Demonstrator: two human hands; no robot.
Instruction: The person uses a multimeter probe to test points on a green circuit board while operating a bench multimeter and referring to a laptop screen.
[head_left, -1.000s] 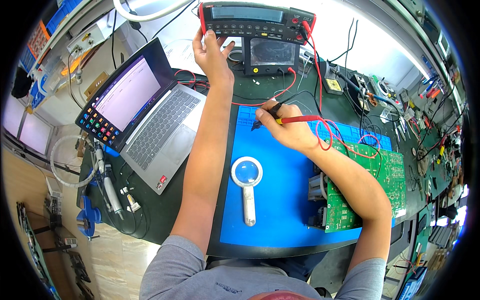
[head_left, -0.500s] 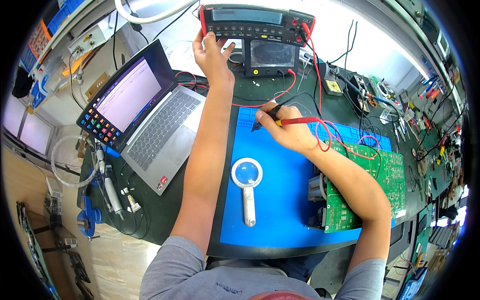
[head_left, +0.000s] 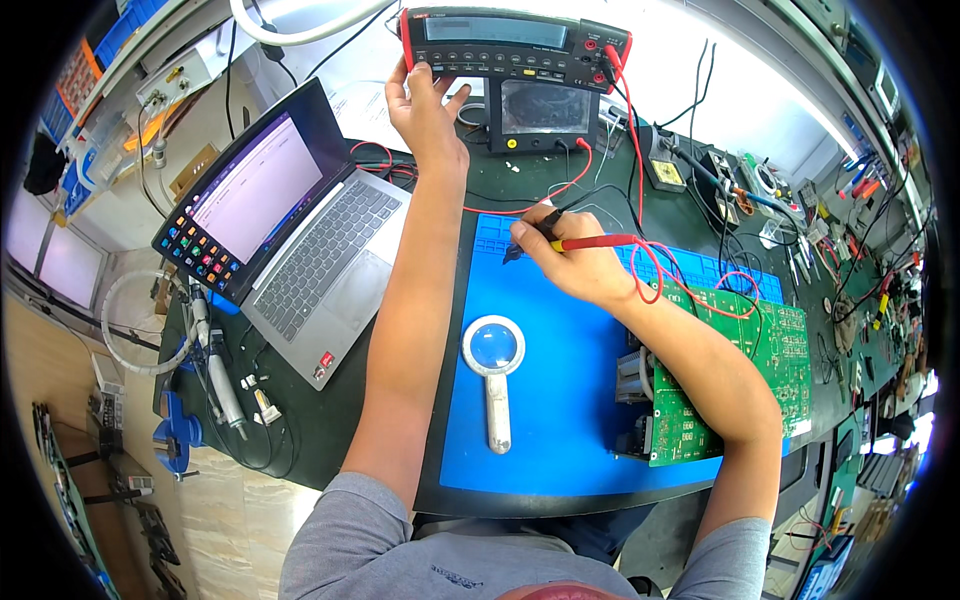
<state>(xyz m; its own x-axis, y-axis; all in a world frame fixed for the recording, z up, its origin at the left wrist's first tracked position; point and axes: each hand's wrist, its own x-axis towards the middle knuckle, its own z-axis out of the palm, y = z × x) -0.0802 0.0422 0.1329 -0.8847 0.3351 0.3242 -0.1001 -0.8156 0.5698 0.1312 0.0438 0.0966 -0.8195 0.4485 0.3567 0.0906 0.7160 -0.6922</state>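
Note:
My left hand (head_left: 427, 115) reaches up to a red-and-black bench multimeter (head_left: 500, 45), one fingertip against the buttons at its lower left corner. Its other fingers are spread apart below and beside the case. My right hand (head_left: 580, 262) is closed around two test probes, a red one (head_left: 590, 241) and a black one (head_left: 545, 222); their dark tips point left over the top of a blue work mat (head_left: 560, 400). Under my right forearm lies a green circuit board (head_left: 735, 390). A white-rimmed magnifying glass (head_left: 495, 385) rests on the mat.
An open laptop (head_left: 320, 250) stands left of my left forearm. Beneath the multimeter is a black instrument with a screen (head_left: 545, 108). Red and black leads loop over the bench and board. A soldering iron stand (head_left: 663, 172) and loose tools sit at the right. A blue clamp (head_left: 178, 435) grips the left edge.

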